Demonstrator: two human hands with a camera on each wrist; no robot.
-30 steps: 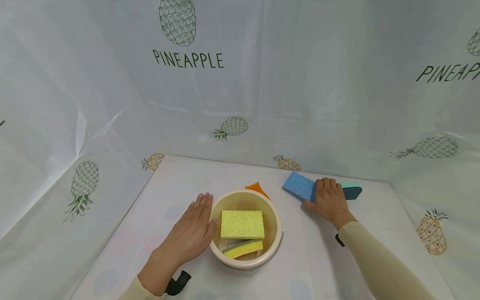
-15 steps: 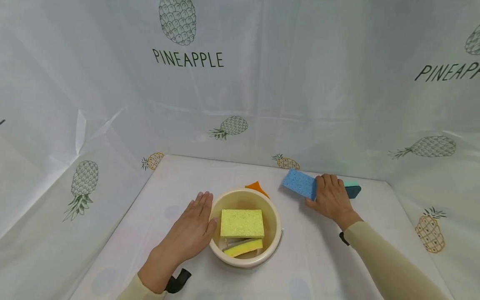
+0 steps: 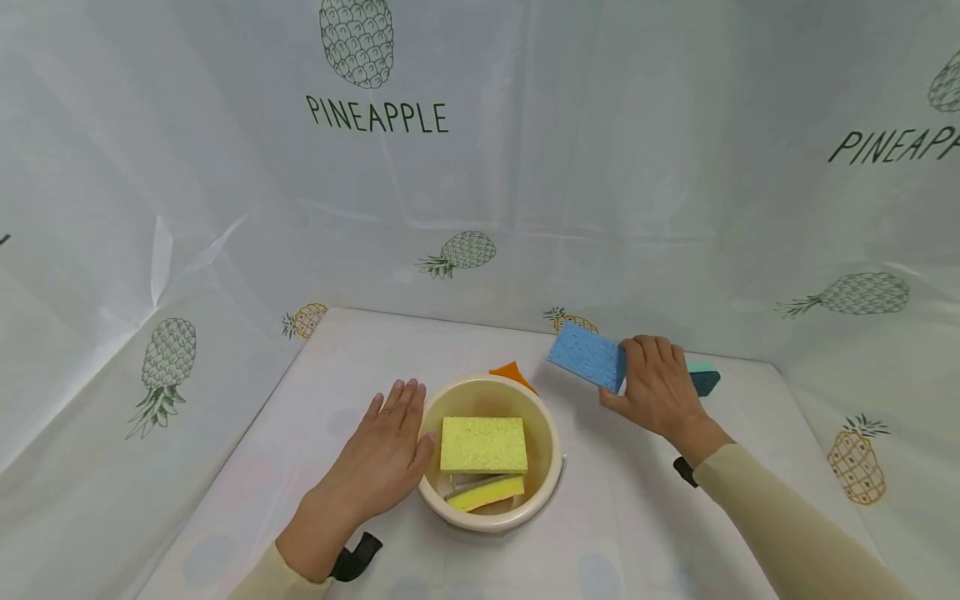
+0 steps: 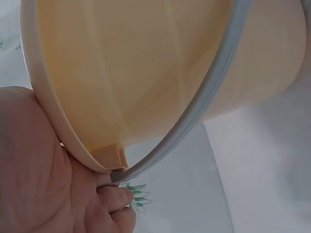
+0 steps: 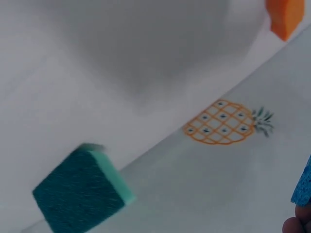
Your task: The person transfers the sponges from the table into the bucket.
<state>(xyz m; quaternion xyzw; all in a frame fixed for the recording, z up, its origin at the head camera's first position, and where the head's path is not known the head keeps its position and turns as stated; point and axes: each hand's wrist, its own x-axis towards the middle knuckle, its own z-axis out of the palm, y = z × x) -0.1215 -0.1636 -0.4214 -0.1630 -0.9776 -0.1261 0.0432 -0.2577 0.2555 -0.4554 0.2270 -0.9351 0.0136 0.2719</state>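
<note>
Blue sponge [image 3: 587, 357] in right grip [image 3: 660, 387]; gap to bucket rim [image 3: 489, 523].

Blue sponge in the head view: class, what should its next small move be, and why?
I'd probably shift the blue sponge left until it is over the bucket. The right grip holds it by one end, seemingly clear of the table, and two yellow sponges sit in the bucket, whose mouth is open.
</note>
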